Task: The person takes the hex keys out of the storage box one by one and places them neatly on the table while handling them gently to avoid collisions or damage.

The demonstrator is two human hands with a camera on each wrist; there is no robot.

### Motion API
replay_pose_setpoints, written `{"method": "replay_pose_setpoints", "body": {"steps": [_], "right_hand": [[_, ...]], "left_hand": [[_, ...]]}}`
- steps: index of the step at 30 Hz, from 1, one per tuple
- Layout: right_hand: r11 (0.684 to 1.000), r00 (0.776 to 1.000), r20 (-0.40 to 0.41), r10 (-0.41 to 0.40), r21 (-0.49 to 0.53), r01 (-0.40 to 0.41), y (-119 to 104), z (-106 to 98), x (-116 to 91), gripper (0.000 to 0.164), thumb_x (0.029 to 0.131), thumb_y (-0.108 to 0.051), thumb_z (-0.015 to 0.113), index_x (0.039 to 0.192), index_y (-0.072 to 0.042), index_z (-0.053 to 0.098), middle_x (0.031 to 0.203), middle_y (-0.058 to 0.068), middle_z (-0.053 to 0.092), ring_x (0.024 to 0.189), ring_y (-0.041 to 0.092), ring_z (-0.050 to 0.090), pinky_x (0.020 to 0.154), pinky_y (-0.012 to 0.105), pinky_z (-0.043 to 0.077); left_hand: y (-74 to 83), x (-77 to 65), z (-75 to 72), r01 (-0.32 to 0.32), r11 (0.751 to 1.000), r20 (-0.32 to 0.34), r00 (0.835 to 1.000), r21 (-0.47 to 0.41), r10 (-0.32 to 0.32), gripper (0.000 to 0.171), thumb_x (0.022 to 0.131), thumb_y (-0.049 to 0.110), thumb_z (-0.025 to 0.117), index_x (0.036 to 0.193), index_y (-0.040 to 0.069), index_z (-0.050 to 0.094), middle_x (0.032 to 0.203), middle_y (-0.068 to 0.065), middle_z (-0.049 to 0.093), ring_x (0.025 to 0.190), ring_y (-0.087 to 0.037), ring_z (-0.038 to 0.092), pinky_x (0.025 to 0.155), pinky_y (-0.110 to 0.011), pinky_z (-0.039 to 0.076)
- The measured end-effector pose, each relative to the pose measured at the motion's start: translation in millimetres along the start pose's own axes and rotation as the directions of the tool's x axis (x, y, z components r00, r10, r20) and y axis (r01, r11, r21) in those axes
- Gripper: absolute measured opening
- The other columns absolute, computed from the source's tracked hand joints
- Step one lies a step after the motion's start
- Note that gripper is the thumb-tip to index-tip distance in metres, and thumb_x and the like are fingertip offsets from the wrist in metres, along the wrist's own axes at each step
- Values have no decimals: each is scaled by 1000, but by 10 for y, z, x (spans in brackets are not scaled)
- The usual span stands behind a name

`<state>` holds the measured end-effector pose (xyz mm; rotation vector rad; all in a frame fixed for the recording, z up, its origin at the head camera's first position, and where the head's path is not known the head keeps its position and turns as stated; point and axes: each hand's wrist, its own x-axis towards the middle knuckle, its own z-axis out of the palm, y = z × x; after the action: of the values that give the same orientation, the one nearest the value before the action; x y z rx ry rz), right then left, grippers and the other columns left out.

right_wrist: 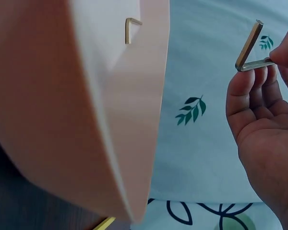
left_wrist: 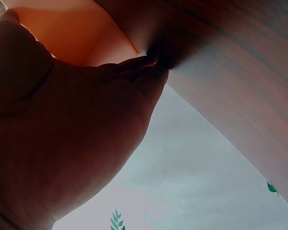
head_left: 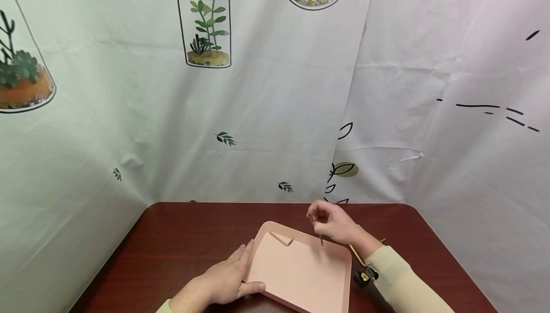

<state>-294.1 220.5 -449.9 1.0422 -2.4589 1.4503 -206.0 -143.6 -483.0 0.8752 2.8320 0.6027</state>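
Pinching a hex key (right_wrist: 248, 44) with the right hand (head_left: 334, 221), apparently steadying the tray (head_left: 301, 272) with the straight-fingered left hand (head_left: 225, 275).

One hex key (head_left: 279, 239) lies far-left in the tray (head_left: 301, 275), on the table (head_left: 185, 236) before the cloth (head_left: 266, 112).

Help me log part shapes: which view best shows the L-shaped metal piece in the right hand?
The right wrist view: both arms and the bend of the L-shaped metal piece show clearly, pinched in the right hand. The head view shows only a thin part below the hand; the left wrist view shows none of it.
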Motion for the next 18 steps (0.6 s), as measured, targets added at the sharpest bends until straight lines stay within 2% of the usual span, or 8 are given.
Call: {"method": "replay_pose_setpoints", "body": {"steps": [10, 18], "right_hand": [[1000, 999, -31, 18, -11, -19, 90, -76, -93, 38, 87, 18, 63, 108, -14, 70, 93, 1, 61, 78, 12, 59, 67, 28, 51], [998, 999, -29, 43, -38, -44, 107, -159, -163, 35, 87, 14, 66, 109, -15, 70, 93, 0, 61, 78, 12, 58, 68, 28, 50]], "left_hand": [[-6, 0, 1, -2, 1000, 2, 1000, 1, 2, 118, 101, 70, 70, 171, -11, 23, 174, -30, 37, 159, -46, 42, 115, -62, 49], [5, -6, 10, 4, 1000, 2, 1000, -2, -4, 118, 101, 71, 70, 171, -12, 23, 172, -32, 38, 158, -45, 43, 115, -62, 50]]}}
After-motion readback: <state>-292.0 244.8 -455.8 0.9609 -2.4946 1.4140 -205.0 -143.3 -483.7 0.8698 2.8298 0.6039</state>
